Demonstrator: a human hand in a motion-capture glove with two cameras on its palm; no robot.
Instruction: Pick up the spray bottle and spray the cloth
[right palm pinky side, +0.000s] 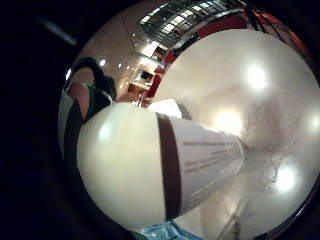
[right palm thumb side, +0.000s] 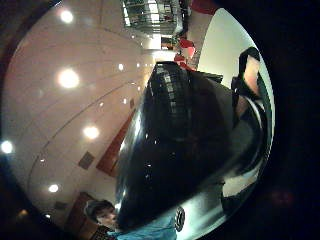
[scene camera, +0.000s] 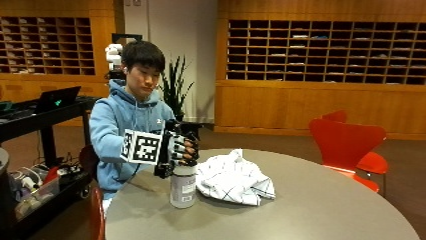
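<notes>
Wooden cubbyholes line the wall behind a round grey table. Upright on it, the spray bottle is grasped at its top by the gloved right hand, just beside the crumpled cloth.

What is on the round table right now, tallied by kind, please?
Spray bottle: 1, gripped at the top by the gloved right hand
Cloth: 1
Total: 2
</notes>
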